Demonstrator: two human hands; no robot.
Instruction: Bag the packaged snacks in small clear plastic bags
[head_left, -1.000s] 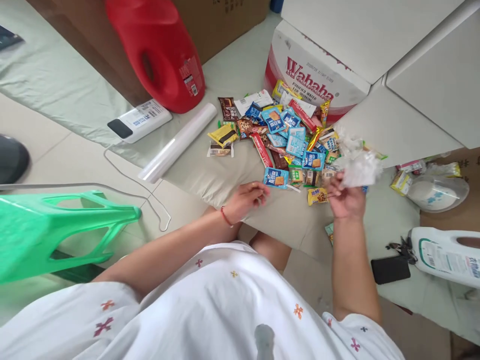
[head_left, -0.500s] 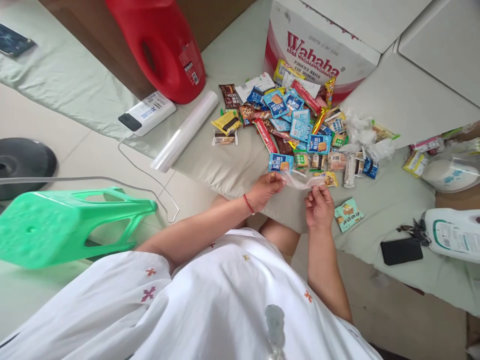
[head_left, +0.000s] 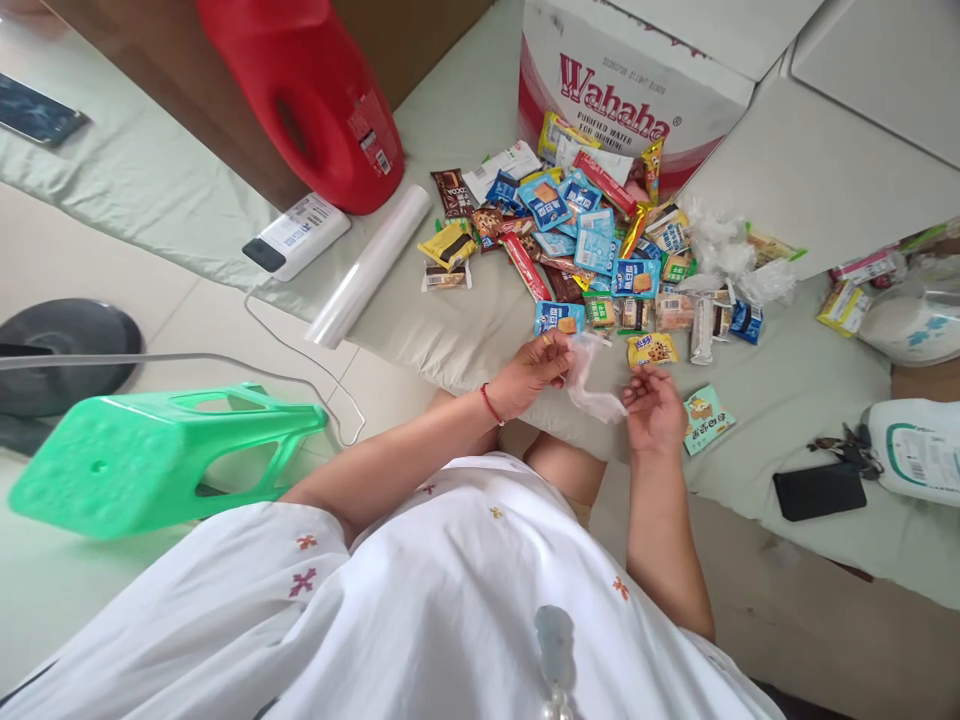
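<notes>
My left hand [head_left: 534, 368] and my right hand [head_left: 652, 408] both pinch a thin clear plastic bag [head_left: 589, 380] that hangs slack between them, just above the pale green cloth [head_left: 780, 400]. Beyond my hands lies a heap of small snack packets [head_left: 592, 245] in blue, red, yellow and brown. A yellow cookie packet [head_left: 651, 349] and a teal packet [head_left: 705, 418] lie closest to my right hand. A blue packet [head_left: 559, 318] sits just past my left hand.
A Wahaha carton [head_left: 622, 100] stands behind the snacks, a red jug [head_left: 307, 90] and a roll of clear film [head_left: 371, 265] to the left. A green stool [head_left: 150, 460] lies tipped at left. A black phone [head_left: 819, 490], a white jug [head_left: 915, 452] and crumpled plastic [head_left: 731, 260] are at right.
My right hand let go of the crumpled plastic by the snacks and came down beside my left. Both hands took hold of a clear bag, which now hangs slack between them.
</notes>
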